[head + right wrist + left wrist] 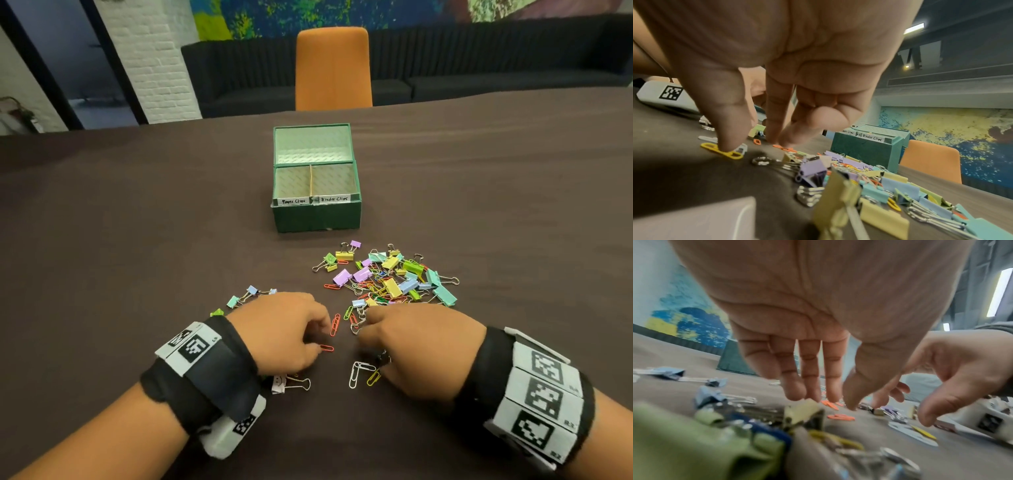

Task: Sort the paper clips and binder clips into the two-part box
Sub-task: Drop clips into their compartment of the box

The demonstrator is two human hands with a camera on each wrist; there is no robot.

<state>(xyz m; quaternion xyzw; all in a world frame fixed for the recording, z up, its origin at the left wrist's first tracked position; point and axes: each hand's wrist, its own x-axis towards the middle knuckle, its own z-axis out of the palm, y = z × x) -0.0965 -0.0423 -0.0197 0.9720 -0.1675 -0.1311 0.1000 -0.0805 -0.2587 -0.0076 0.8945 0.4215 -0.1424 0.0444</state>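
The green two-part box [317,214] stands open mid-table, its empty halves labelled Paper Clips on the left and Binder Clips on the right. A mixed pile of coloured clips [387,277] lies in front of it. My left hand [323,339] hovers low with relaxed fingers [812,392] pointing down at two orange paper clips [335,323], holding nothing. My right hand [368,342] is at the pile's near edge; its thumb [725,142] presses a yellow paper clip [711,147], its forefinger touches the table, and the other fingers are curled.
Several binder clips [251,293] lie left of my left hand, and a white one [291,383] sits by that wrist. White paper clips [358,371] lie between my hands. An orange chair [334,68] stands beyond the brown table [137,222].
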